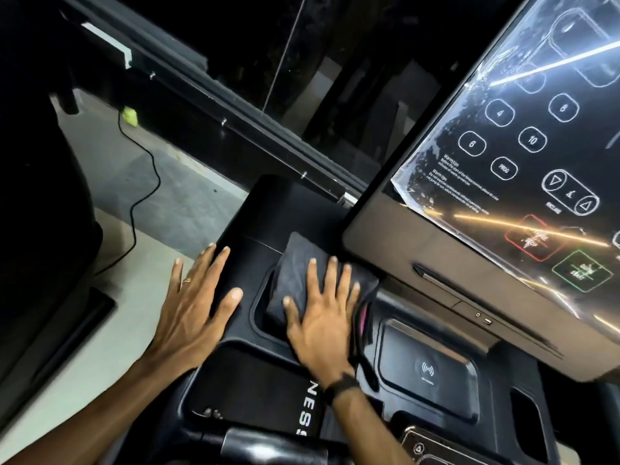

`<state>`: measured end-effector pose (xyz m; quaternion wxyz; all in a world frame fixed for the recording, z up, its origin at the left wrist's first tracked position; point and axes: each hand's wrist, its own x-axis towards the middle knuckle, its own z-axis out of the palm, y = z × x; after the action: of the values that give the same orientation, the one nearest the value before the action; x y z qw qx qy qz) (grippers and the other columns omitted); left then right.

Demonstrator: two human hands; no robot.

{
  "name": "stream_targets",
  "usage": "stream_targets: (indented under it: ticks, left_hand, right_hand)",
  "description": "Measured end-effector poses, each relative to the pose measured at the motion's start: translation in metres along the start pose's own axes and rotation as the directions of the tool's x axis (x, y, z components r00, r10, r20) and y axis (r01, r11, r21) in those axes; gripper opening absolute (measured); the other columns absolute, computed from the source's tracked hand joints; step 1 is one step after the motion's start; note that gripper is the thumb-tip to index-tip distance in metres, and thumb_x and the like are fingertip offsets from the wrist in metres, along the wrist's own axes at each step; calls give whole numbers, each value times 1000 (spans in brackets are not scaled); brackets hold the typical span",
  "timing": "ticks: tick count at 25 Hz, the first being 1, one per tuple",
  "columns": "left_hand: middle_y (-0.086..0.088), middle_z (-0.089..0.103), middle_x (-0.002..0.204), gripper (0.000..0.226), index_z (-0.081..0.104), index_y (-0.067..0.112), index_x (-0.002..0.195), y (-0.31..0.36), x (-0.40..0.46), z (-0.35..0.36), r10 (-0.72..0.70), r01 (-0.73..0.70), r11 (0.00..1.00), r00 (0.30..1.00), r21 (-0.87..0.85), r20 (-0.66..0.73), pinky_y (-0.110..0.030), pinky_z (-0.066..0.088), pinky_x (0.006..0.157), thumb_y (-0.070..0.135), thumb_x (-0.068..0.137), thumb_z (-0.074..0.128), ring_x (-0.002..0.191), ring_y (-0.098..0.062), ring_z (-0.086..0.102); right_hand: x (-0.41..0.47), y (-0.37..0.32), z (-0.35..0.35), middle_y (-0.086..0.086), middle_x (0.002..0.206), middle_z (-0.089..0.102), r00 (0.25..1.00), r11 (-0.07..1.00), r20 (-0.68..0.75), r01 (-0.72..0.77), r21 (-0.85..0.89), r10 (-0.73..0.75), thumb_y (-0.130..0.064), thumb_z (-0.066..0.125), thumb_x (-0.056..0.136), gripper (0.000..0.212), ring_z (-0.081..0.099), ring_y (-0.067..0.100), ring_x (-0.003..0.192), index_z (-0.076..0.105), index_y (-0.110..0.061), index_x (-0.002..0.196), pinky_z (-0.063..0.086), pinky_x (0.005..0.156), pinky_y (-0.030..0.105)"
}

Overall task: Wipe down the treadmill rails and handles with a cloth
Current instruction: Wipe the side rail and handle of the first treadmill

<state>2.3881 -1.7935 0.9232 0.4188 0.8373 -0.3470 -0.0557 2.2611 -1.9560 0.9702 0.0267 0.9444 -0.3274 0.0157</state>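
A folded dark grey cloth lies over the cup-holder recess on the left side of the black treadmill console. My right hand presses flat on the cloth with fingers spread and straight. My left hand rests flat on the console's left upright housing, fingers straight, touching the bare plastic beside the cloth. A black treadmill handle shows at the bottom edge, below my wrists.
The glossy control panel with film-covered buttons tilts up at the right. A wireless-charging tray sits below it. A black cable runs across the grey floor at left, beside another dark machine.
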Motion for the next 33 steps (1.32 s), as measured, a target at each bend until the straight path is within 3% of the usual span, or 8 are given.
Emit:
stream_targets:
  ticks: [3, 8, 11, 16, 21, 27, 30, 33]
  left_hand:
    - [-2, 20, 164, 73, 21, 23, 157, 0, 0, 0, 4, -4, 1000, 1000, -2, 9, -43, -2, 124, 64, 97, 17, 151, -12, 17]
    - [0, 17, 165, 72, 17, 26, 158, -2, 0, 1, 0, 0, 1000, 999, 4, 36, -42, -2, 124, 65, 98, 17, 152, -10, 13]
    - [0, 15, 165, 72, 14, 28, 158, 0, 0, 3, 1, -1, 1000, 999, 18, 34, -43, -2, 124, 67, 98, 15, 152, -9, 11]
    - [0, 10, 166, 75, 9, 25, 159, 2, 2, 1, 19, -19, 1000, 1000, 1, -3, -47, 0, 124, 68, 97, 13, 153, -11, 9]
    - [-6, 15, 165, 79, 16, 9, 157, 3, -1, -1, -7, -3, 998, 985, -55, -170, -43, -1, 124, 62, 99, 19, 153, -16, 12]
    - [-1, 24, 162, 71, 20, 15, 155, 4, 1, -8, -218, 144, 956, 932, -257, -290, -37, -2, 124, 60, 100, 17, 150, -5, 16]
    - [11, 31, 154, 70, 35, 15, 149, 0, -7, -23, -399, 245, 860, 869, -447, -293, -35, 0, 124, 57, 94, 22, 136, 26, 6]
    - [2, 48, 148, 74, 51, 13, 140, -16, -22, -41, -414, 286, 858, 876, -426, -246, -37, 7, 124, 60, 92, 20, 135, 7, 32]
  right_hand:
    - [-12, 20, 0, 11, 166, 13, 994, 993, -11, -109, 51, 110, -57, 23, 100, 68, 2, 33, 154, 24, -23, 158, -3, 123, 49]
    - [89, 27, -16, 23, 139, 55, 971, 927, 128, -231, 294, 201, -40, 33, 107, 51, 50, 40, 129, 51, -6, 141, 30, 111, 42]
    - [150, 22, -14, 11, 163, 25, 956, 838, 151, -294, 460, 253, -39, 44, 105, 55, 20, 25, 151, 34, -17, 154, -5, 115, 16]
    - [179, -42, -2, 7, 165, 19, 996, 998, 88, 14, 68, -20, -59, 37, 99, 62, 11, 31, 152, 34, -31, 154, -3, 122, 45]
    - [79, -53, 0, 0, 163, 29, 892, 876, 66, 421, 235, -446, -60, 30, 96, 60, 12, 23, 154, 47, -34, 147, -3, 125, 42]
    - [153, -34, 2, 5, 164, 26, 998, 990, 58, -25, 135, 17, -49, 38, 102, 53, 16, 31, 152, 37, -33, 152, 6, 124, 47]
    - [169, -64, 5, 5, 164, 27, 994, 993, 72, 77, 86, -84, -50, 43, 101, 53, 15, 31, 152, 42, -32, 150, 5, 123, 47]
    - [136, -85, 8, 0, 159, 36, 956, 958, 67, 281, 64, -285, -49, 48, 99, 48, 19, 26, 151, 56, -28, 141, 4, 123, 44]
